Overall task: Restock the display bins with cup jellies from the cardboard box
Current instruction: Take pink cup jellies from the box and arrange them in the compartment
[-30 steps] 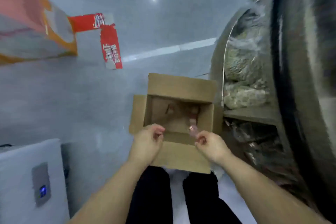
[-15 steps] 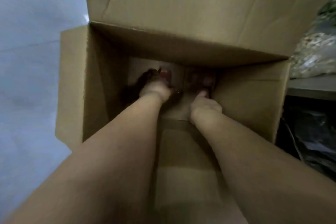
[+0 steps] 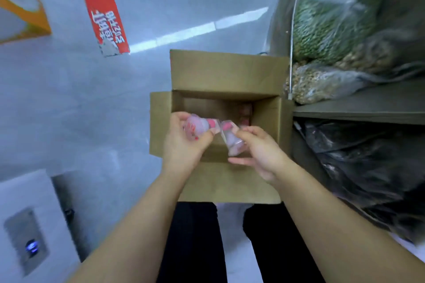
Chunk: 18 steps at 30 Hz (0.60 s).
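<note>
An open cardboard box (image 3: 225,71) stands on the grey floor in front of my legs. My left hand (image 3: 184,142) holds a clear cup jelly (image 3: 195,126) with pink print above the box's near left corner. My right hand (image 3: 262,151) holds a second pink cup jelly (image 3: 232,140) just to the right of the first; the two cups almost touch. Deep inside the box a few more pinkish cup jellies (image 3: 245,112) lie in shadow at the far right of its bottom.
A shelf unit (image 3: 358,112) stands close on the right, with bags of green and tan dry goods (image 3: 326,30) above and dark plastic bags (image 3: 358,161) below. A white device (image 3: 25,227) with a blue light sits at lower left. A torn red-and-white carton (image 3: 103,14) lies at upper left.
Half a second ago both hands were deep at the bottom of the box. They have come up out of it, each holding a cup jelly, and the view has pulled back.
</note>
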### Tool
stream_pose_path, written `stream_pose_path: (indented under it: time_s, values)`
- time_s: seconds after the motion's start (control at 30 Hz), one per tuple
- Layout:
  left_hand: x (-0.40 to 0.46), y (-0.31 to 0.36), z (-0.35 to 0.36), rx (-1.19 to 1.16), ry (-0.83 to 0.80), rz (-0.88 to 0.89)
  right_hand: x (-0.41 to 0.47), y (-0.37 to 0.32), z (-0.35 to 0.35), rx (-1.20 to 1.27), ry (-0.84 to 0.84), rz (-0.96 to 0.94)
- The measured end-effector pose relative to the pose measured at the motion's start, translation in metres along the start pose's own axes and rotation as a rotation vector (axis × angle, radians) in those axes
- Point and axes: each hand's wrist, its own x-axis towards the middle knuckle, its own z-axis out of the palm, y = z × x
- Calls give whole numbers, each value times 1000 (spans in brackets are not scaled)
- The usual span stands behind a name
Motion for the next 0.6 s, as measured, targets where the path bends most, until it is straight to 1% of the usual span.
stream_pose_path:
  time_s: [0.07, 0.13, 0.2, 0.23, 0.27, 0.3, 0.37, 0.4, 0.47, 0.6]
  values:
    - [-43, 53, -38, -38, 3, 92, -75, -28, 2, 243, -59, -8]
    - [-82, 112, -70, -28, -23, 193, -154, -58, 1, 391, -130, -59]
    - [-118, 174, -95, -21, -63, 323, -229, -84, -4, 362, -152, -211]
    - [-136, 204, -105, -22, -84, 387, -266, -95, -7, 275, -111, -328]
    - [-153, 235, -113, -24, -108, 453, -301, -106, -10, 160, -32, -453]
    - [-170, 262, -118, -32, -137, 522, -334, -116, -14, 41, 66, -574]
    - [-201, 311, -123, -78, -224, 643, -389, -133, -27, -120, 261, -781]
    - [-215, 331, -122, -99, -269, 697, -413, -140, -35, -163, 337, -864]
    - [-239, 366, -114, -117, -336, 817, -453, -148, -55, -205, 439, -1002]
    - [-282, 416, -86, -118, -498, 957, -512, -155, -97, -258, 621, -1254]
